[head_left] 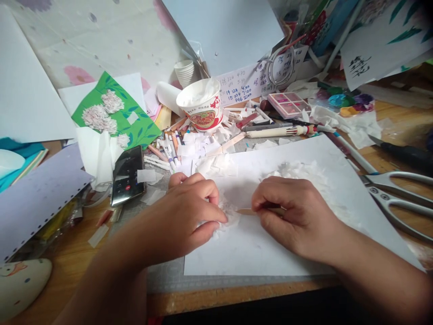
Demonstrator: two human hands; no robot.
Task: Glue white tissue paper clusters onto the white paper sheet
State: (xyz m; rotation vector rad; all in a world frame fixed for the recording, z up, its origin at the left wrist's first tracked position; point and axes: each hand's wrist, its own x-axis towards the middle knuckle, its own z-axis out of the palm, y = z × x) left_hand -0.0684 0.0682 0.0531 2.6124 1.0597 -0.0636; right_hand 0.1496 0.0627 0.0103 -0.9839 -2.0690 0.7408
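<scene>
On a large white sheet of paper (pixel 257 259), my left hand (pixel 194 212) pinches a small wad of white tissue paper (pixel 232 218) between thumb and fingers. My right hand (pixel 297 214) is closed around a flat wooden craft stick (pixel 246 211), whose tip points left and meets the tissue's edge. Behind my right hand, a ruffled heap of white tissue pieces (pixel 304 172) spreads over the sheet, partly hidden by that hand. Just beyond my left hand lies a small stack of cut tissue pieces (pixel 216 166).
A black phone (pixel 127 176) lies at left, near a green picture with ruffled flowers (pixel 115 113). Markers (pixel 172 146) and a paper noodle bowl (pixel 200 106) crowd the back. Large scissors (pixel 392 192) and a dark-handled knife (pixel 402 151) lie at right.
</scene>
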